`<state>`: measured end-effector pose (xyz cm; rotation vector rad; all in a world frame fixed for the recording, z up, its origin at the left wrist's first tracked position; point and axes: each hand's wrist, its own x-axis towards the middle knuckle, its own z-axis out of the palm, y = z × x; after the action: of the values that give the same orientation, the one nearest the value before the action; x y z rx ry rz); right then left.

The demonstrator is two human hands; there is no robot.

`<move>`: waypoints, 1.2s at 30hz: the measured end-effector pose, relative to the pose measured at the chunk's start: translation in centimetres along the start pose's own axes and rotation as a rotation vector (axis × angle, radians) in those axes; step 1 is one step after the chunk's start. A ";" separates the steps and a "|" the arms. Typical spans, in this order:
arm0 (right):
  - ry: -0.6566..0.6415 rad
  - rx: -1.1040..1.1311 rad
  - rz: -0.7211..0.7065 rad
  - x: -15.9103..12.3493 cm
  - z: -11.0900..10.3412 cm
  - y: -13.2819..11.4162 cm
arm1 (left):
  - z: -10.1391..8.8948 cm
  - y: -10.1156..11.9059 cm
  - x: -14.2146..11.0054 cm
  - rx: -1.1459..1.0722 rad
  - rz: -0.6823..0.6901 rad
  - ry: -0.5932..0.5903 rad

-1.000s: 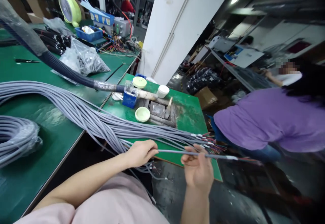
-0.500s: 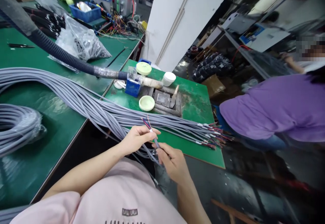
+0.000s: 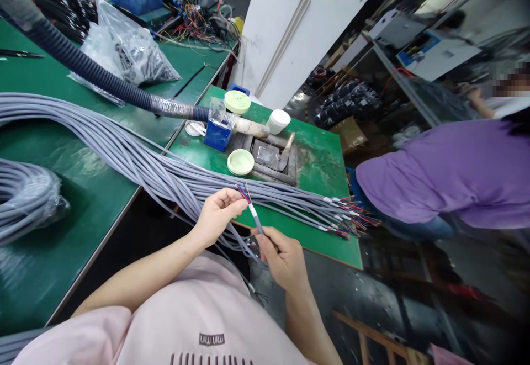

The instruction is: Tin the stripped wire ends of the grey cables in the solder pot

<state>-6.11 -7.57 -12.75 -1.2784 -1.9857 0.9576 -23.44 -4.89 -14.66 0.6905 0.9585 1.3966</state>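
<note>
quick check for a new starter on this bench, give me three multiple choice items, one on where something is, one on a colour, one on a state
1. Where is the round pale green lid?
A. On the small green board, beside the metal tray
B. Inside the blue crate
C. On the floor

2. What colour is the co-worker's shirt?
A. Orange
B. Yellow
C. Purple

3. What state is the end of the grey cable held by the right hand in?
A. Pushed into a plug
B. Stripped, with thin coloured wires showing
C. Cut flush, no wires showing

Answers:
1. A, the lid lies on the board next to the tray.
2. C, the shirt on the right is plainly purple.
3. B, thin coloured wires fan out past the sheath.
</note>
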 end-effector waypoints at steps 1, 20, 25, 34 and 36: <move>-0.006 -0.012 -0.009 0.1 0.0 -0.1 | 0.0 0.1 0.0 0.005 0.021 0.018; -0.047 -0.103 -0.187 0.3 0.3 0.0 | -0.2 -0.3 1.1 -0.447 -0.192 -0.195; -0.056 -0.106 -0.215 0.4 0.3 -0.2 | -0.6 0.4 1.4 -0.352 -0.110 -0.203; -0.061 -0.094 -0.232 0.7 0.2 -0.7 | -1.3 1.0 1.5 -0.191 0.010 -0.201; -0.049 -0.102 -0.245 0.7 0.1 -0.6 | -1.3 0.8 1.6 -0.171 0.056 -0.170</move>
<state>-6.79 -7.11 -12.28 -1.0410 -2.1929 0.7846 -25.10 -3.45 -14.80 0.6989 0.6825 1.4258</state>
